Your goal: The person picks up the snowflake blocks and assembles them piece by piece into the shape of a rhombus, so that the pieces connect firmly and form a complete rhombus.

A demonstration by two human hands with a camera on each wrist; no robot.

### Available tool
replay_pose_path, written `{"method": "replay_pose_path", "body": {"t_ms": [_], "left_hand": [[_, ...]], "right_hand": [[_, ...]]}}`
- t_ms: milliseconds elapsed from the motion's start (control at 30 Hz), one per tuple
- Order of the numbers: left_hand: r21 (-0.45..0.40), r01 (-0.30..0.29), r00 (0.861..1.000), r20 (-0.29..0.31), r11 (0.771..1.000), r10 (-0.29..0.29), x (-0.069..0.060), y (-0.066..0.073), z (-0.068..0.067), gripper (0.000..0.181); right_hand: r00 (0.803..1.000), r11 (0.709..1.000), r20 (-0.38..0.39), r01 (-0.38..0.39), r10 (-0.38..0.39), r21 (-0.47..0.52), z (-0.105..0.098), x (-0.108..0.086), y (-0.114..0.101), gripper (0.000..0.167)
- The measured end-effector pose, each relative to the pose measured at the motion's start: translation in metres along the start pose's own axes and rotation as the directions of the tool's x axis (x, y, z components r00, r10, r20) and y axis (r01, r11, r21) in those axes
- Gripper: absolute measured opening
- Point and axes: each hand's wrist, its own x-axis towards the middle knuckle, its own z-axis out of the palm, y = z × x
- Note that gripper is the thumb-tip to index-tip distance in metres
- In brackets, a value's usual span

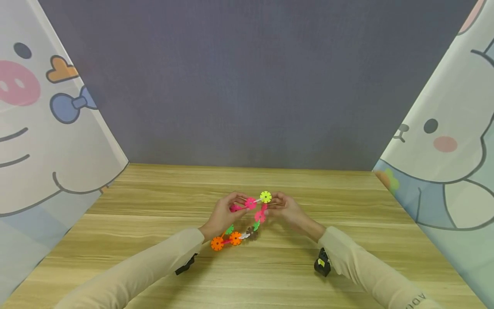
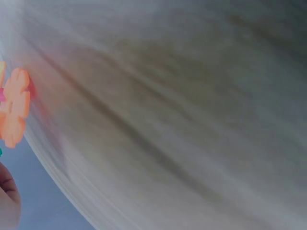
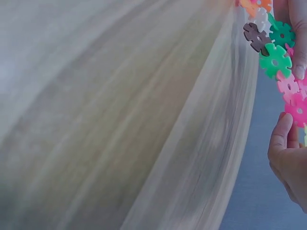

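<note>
A looped chain of notched plastic discs hangs between both hands, over the wooden table. Pink discs sit at the fingertips of my left hand, which pinches the chain on its left side. My right hand pinches the other side beside the yellow disc and a pink disc. Lower on the loop are a brown disc, a green disc and two orange discs. In the left wrist view only an orange disc and a bit of a hand show at the left edge.
The wooden table stretches out beneath the hands, with a dark grey panel behind it. Cartoon-printed cloths stand at both sides. A black wrist device shows under the right sleeve.
</note>
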Motion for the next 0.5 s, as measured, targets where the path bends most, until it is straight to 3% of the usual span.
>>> {"method": "replay_pose_path", "body": {"t_ms": [500], "left_hand": [[-0.002, 0.001, 1.0, 0.003, 1.0, -0.001, 0.0007, 0.0014, 0.0032, 0.03]], "right_hand": [[1.0, 0.999, -0.005, 0.012, -0.012, 0.032, 0.0014, 0.0016, -0.0007, 0.054]]}}
